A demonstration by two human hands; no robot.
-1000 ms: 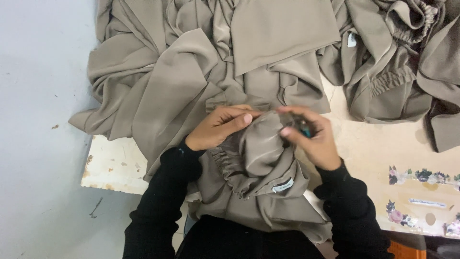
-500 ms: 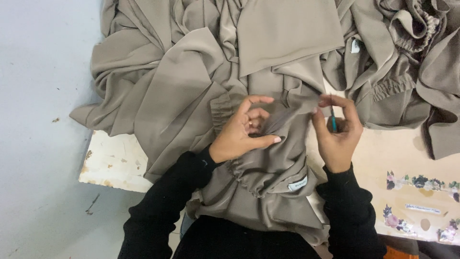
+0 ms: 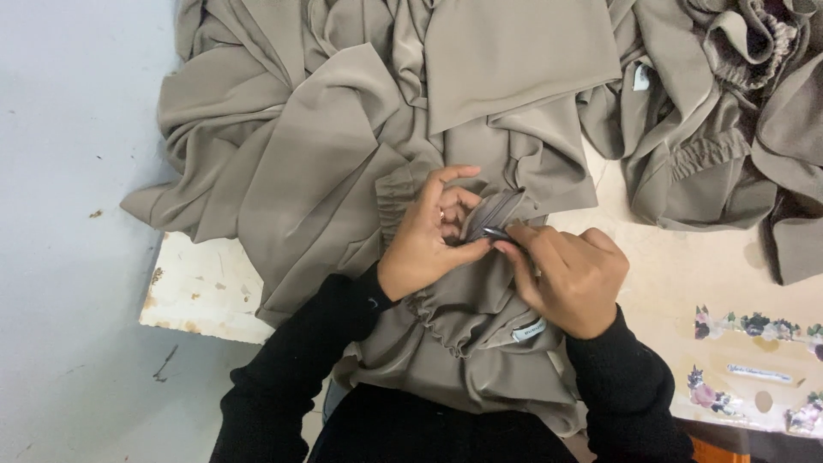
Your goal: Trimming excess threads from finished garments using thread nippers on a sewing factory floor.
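Head view, looking down. Left hand (image 3: 429, 240) pinching a raised fold (image 3: 495, 210) of taupe garment (image 3: 343, 171) between thumb and forefinger, other fingers spread and lifted. Right hand (image 3: 570, 279) curled nearly closed round a small dark tool (image 3: 495, 232), only its tip showing at the fingertips, touching the fold; kind of tool hard to tell. Both hands meeting at the fold, just above the gathered elastic band (image 3: 446, 321). Black sleeves (image 3: 309, 360) on both arms.

Garment spread over a worn table (image 3: 201, 287), pale top, chipped paint and rusty specks along left edge and corner. Cloth hanging over the near edge toward the lap, small white label (image 3: 529, 329) sewn in below the right hand. Second heap of same taupe cloth (image 3: 711, 129) upper right, with ruched cuffs and a white tag, just beside the first garment. Bare pale tabletop showing right of the hands. Floral-printed card box (image 3: 754, 360) at lower right on the table edge, with an oval cutout. Grey floor (image 3: 69, 171) on the left, smooth, a few dark scuffs and crumbs.
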